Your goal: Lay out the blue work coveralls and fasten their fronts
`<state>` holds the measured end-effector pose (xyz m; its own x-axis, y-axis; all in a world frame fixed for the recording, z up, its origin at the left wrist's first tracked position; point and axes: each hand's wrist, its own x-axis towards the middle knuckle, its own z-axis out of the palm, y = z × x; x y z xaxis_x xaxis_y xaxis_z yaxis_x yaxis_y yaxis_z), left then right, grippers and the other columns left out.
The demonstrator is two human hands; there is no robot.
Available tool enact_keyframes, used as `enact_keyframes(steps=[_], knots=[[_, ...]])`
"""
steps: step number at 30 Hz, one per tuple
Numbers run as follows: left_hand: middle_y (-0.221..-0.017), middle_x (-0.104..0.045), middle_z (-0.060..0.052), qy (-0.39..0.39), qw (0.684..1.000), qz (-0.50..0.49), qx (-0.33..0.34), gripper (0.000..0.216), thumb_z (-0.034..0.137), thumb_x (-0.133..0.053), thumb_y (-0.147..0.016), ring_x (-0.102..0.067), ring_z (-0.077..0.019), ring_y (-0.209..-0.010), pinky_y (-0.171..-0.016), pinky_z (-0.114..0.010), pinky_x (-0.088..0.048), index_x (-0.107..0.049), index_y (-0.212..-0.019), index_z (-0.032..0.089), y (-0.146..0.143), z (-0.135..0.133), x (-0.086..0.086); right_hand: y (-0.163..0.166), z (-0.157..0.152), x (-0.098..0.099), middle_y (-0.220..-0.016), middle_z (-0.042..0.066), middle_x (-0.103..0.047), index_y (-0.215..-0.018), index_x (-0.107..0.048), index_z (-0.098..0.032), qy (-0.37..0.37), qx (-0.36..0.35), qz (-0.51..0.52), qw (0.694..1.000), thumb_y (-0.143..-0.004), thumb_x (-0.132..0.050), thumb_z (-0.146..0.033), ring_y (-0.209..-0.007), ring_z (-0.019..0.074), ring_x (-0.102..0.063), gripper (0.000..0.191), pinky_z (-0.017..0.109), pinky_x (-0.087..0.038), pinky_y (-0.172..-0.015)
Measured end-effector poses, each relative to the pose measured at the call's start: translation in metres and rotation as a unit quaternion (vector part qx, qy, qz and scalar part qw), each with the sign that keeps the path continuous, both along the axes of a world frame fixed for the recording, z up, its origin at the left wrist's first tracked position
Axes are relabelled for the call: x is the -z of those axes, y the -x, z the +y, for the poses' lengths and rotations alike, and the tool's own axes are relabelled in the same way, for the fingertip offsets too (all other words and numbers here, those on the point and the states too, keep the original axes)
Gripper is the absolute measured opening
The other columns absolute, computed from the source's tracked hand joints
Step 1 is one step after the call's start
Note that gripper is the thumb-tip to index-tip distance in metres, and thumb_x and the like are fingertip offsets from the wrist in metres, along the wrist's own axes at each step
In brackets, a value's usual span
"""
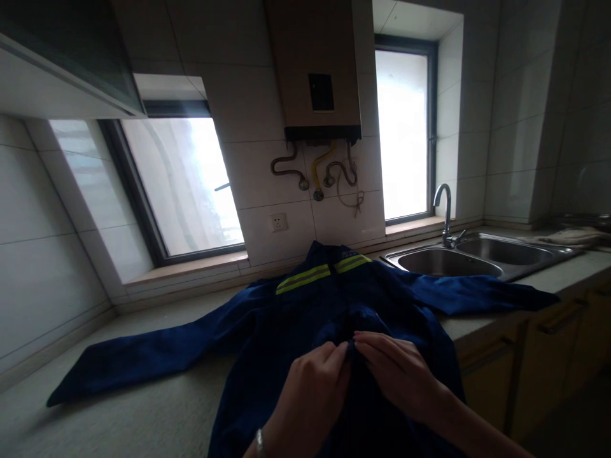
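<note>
A dark blue work jacket (286,324) with yellow-green reflective strips (305,278) lies front up on the counter, its sleeves spread to both sides. My left hand (317,381) and my right hand (394,366) meet over the middle of its front. Both have their fingers closed, pinching the jacket's front edge between them and lifting the cloth a little. Whatever button or fastener may be under the fingertips is hidden. A bracelet (259,442) circles my left wrist.
The pale counter (157,407) runs along a tiled wall. To the right is a double steel sink (449,262) with a tap (446,216), partly bordered by the right-side sleeve. A water heater (315,70) with pipes hangs above, between two windows. Yellow cabinets (539,362) stand below the counter.
</note>
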<state>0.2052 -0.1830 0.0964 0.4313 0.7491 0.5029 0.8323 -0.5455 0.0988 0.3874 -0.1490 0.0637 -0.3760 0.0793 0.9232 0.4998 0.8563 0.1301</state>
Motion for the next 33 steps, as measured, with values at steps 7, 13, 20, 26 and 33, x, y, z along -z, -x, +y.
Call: enact_keyframes(steps=[7, 13, 20, 26, 33], knots=[[-0.087, -0.068, -0.001, 0.194, 0.964, -0.17, 0.058, 0.017, 0.028, -0.058, -0.086, -0.063, -0.0111, -0.074, -0.068, -0.018, -0.05, -0.071, -0.094, 0.022, 0.011, -0.002, -0.027, 0.004, 0.001, 0.004, -0.098, 0.009, -0.067, -0.097, -0.058, -0.014, 0.051, -0.03, -0.007, 0.998, -0.089, -0.049, -0.012, -0.101, 0.0166, -0.063, 0.013, 0.025, -0.054, -0.086], [-0.093, -0.065, -0.001, 0.254, 0.949, -0.157, 0.098, 0.017, 0.03, -0.057, -0.086, -0.061, -0.0109, -0.079, -0.069, -0.016, -0.046, -0.07, -0.093, 0.021, 0.018, 0.0, -0.031, 0.003, 0.006, 0.01, -0.106, 0.009, -0.065, -0.093, -0.053, -0.017, 0.083, -0.055, -0.021, 0.995, -0.088, -0.053, -0.014, -0.102, 0.0173, -0.062, 0.006, 0.029, -0.052, -0.09], [-0.077, -0.06, 0.0, 0.193, 0.97, -0.113, 0.091, 0.023, 0.022, -0.045, -0.09, -0.055, -0.0084, -0.066, -0.061, -0.018, -0.039, -0.064, -0.079, 0.016, 0.017, 0.005, -0.027, 0.01, 0.012, 0.014, -0.107, 0.006, -0.062, -0.116, -0.053, -0.019, 0.288, -0.179, 0.025, 0.94, -0.07, -0.061, -0.002, -0.096, 0.0156, -0.061, 0.049, 0.025, -0.051, -0.083], [-0.077, -0.057, 0.0, 0.187, 0.97, -0.12, 0.1, 0.021, 0.022, -0.042, -0.091, -0.052, -0.0088, -0.066, -0.061, -0.019, -0.038, -0.06, -0.081, 0.017, 0.014, 0.006, -0.019, 0.017, 0.025, 0.013, -0.089, 0.002, -0.063, -0.085, -0.062, -0.017, 0.327, -0.239, 0.001, 0.914, -0.068, -0.062, -0.002, -0.084, 0.0137, -0.057, 0.023, 0.024, -0.046, -0.074], [-0.075, -0.056, 0.001, 0.163, 0.972, -0.098, 0.14, 0.018, 0.017, -0.042, -0.089, -0.048, -0.0077, -0.062, -0.059, -0.019, -0.037, -0.057, -0.078, 0.017, 0.014, 0.009, -0.014, 0.009, 0.029, 0.012, -0.089, 0.004, -0.063, -0.09, -0.063, -0.018, 0.29, -0.199, -0.05, 0.935, -0.076, -0.063, -0.009, -0.087, 0.0154, -0.054, 0.017, 0.027, -0.046, -0.075]])
